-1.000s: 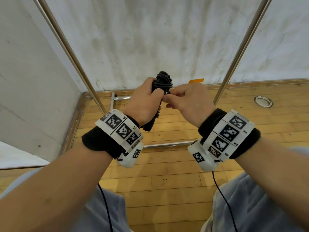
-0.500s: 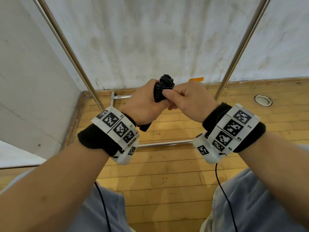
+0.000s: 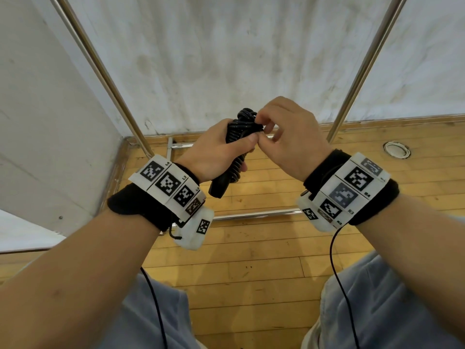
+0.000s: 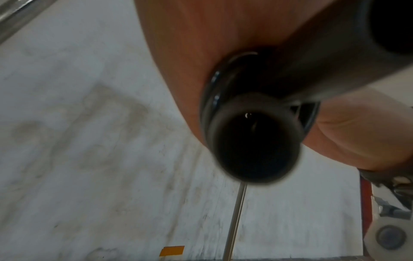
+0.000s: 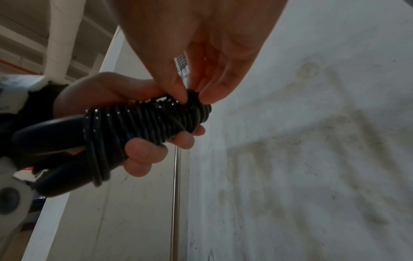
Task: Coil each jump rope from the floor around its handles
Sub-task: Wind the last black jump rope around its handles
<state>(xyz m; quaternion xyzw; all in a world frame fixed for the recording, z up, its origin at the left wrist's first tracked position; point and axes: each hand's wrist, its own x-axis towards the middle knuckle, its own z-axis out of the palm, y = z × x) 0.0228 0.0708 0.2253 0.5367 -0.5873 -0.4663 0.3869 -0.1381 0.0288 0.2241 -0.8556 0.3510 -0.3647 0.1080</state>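
Head view: left hand (image 3: 214, 152) grips coiled jump rope (image 3: 240, 127) on its handles (image 3: 221, 183); right hand (image 3: 289, 137) pinches the top coil.

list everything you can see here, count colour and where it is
jump rope: one, black, coiled around its handles, held up in front of the wall
metal poles: two, silver, slanting up the wall on either side
floor rails: silver, lying on the wooden floor
round fitting: one, white, set in the floor at right
orange tag: one, low on the wall
wrist bands: two, black with white marker tiles
left hand: grips the coiled bundle
right hand: fingertips pinch the rope at the bundle's top
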